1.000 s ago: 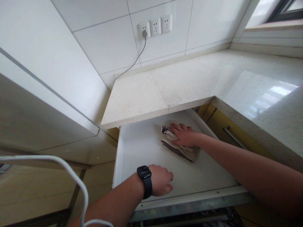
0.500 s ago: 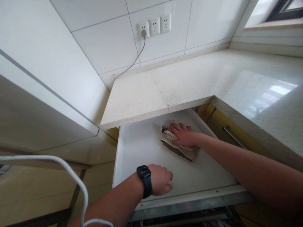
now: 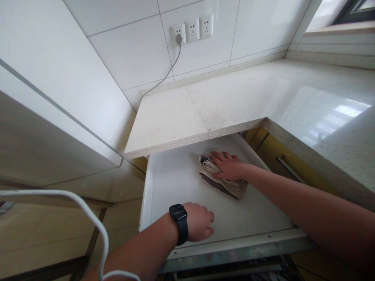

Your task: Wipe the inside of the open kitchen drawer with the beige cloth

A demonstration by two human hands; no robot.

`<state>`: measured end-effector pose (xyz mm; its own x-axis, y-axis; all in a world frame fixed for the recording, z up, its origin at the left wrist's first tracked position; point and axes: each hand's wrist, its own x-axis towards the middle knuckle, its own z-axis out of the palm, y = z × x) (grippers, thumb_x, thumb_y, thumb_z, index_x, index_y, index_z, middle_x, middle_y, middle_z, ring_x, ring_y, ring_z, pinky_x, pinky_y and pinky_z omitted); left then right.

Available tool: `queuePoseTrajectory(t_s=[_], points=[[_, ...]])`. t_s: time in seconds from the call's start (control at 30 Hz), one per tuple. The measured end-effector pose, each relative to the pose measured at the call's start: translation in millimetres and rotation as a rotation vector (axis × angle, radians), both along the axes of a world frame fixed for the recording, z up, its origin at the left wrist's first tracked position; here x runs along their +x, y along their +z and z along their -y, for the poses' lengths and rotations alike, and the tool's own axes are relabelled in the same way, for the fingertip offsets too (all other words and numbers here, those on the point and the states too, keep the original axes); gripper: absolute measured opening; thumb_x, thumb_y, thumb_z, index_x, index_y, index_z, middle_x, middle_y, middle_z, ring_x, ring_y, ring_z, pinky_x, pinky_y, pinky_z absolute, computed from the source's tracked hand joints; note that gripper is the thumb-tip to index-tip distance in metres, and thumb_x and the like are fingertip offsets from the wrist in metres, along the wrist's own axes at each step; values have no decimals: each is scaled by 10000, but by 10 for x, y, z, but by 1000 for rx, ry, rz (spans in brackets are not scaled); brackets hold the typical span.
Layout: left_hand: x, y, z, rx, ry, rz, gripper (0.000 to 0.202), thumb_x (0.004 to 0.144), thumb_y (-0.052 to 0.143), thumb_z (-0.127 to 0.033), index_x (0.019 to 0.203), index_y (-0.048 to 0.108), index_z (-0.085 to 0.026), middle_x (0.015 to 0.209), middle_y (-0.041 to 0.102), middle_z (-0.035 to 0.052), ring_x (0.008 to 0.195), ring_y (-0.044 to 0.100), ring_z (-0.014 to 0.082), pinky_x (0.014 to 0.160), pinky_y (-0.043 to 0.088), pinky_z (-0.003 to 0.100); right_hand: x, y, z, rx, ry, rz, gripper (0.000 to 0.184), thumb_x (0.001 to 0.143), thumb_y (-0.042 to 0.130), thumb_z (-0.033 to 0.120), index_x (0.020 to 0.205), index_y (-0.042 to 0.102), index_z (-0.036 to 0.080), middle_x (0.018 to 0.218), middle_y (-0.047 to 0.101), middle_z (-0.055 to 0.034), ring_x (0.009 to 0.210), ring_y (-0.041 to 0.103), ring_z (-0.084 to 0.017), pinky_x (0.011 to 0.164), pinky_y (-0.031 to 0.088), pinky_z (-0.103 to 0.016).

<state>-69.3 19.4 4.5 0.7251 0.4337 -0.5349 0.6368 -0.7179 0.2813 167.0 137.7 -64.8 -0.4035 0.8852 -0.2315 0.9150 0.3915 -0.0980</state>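
A white drawer point(image 3: 175, 183) is pulled out under the speckled countertop point(image 3: 222, 105). A folded beige and dark cloth point(image 3: 225, 186) lies on the drawer's floor toward the back right. My right hand point(image 3: 228, 167) lies flat on the cloth with its fingers stretched out. My left hand point(image 3: 199, 222), with a black watch on the wrist, rests on the drawer floor near the front, fingers curled under with nothing seen in them.
A grey cable runs from a wall socket point(image 3: 178, 34) down behind the countertop. A white cable point(image 3: 88, 218) loops across the lower left. A yellow cabinet front with a metal handle point(image 3: 288, 169) stands right of the drawer. A white cabinet side fills the left.
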Motion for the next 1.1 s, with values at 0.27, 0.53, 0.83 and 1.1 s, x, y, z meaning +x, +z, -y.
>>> queuePoseTrajectory(t_s=[0.27,0.53,0.83,1.1], points=[[1,41,-9,-5,3,-7,426,863,450,-459,1135,669,-216,1035,717,132,937,695,329,764,568,474,4,-6,2,7,5,-12,872,801,507,629,1556,237,287,1658,119,-95,1388,238,-518,980,336,-716],[7,21,-3,-2,4,-1,435,865,448,-465,1147,667,-216,1039,719,127,933,698,344,766,579,502,0,3,5,17,15,-5,881,795,502,653,1552,247,282,1655,135,-93,1384,253,-516,982,349,-695],[-2,18,-4,8,-5,-2,421,870,451,-469,1138,664,-223,1028,717,119,929,700,338,764,582,498,0,11,7,8,6,2,880,793,486,663,1556,232,305,1659,118,-80,1396,242,-510,992,346,-689],[-4,14,8,5,-3,-4,418,872,446,-467,1135,661,-222,1035,714,122,930,697,329,760,575,483,-3,6,8,25,20,14,877,800,484,662,1552,244,281,1653,139,-101,1373,278,-512,968,369,-680]])
